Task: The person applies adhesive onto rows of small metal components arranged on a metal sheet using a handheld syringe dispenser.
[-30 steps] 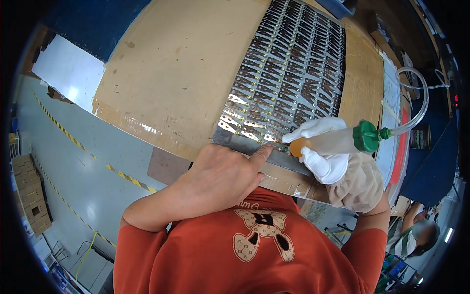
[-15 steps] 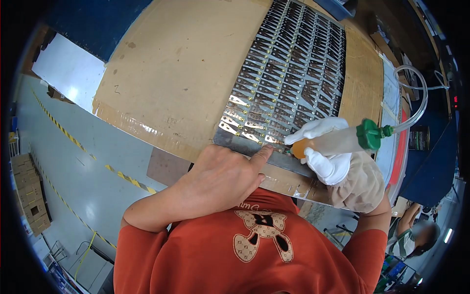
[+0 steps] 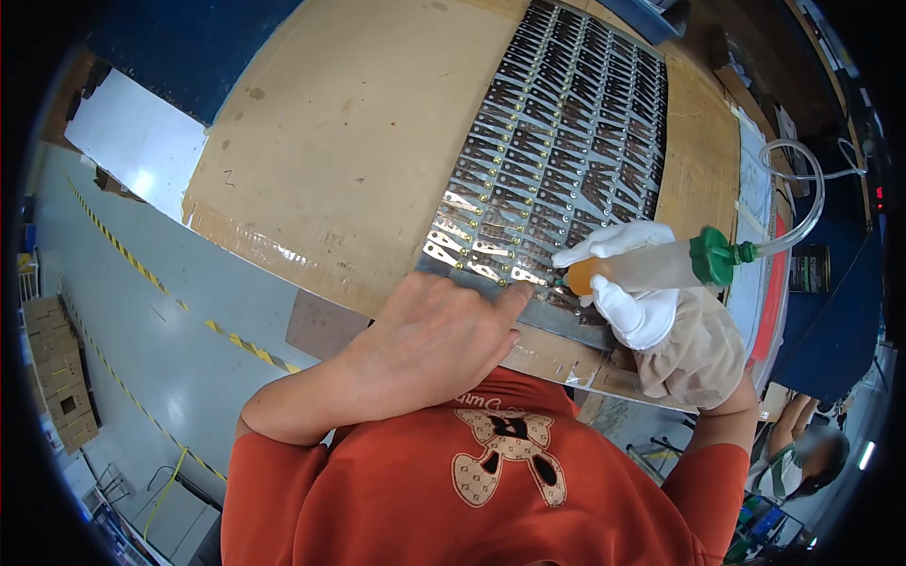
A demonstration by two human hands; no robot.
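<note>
My left hand (image 3: 439, 325) is bare, its index finger stretched out and its tip against a small tapered metal piece (image 3: 528, 275) in the nearest row. The other fingers are bent and hold nothing. My right hand (image 3: 640, 316), in a white glove, is closed round a clear syringe (image 3: 656, 268) with amber liquid near its tip. A green cap (image 3: 712, 257) joins the syringe to a clear hose (image 3: 813, 203). The tip points left, close to that metal piece; whether they touch I cannot tell. Many such pieces lie in rows on a dark metal plate (image 3: 436, 267).
Brown cardboard (image 3: 311, 141) covers the bench left of the plate. A blue bin (image 3: 651, 19) stands at the far end. Another person (image 3: 793, 457) is at lower right. Stacked cartons (image 3: 57, 368) and yellow-black floor tape (image 3: 123, 241) are at left.
The syringe tip and my right hand have shifted slightly right. My left hand has moved slightly right, its index finger still at the nearest row. The view has shifted a little.
</note>
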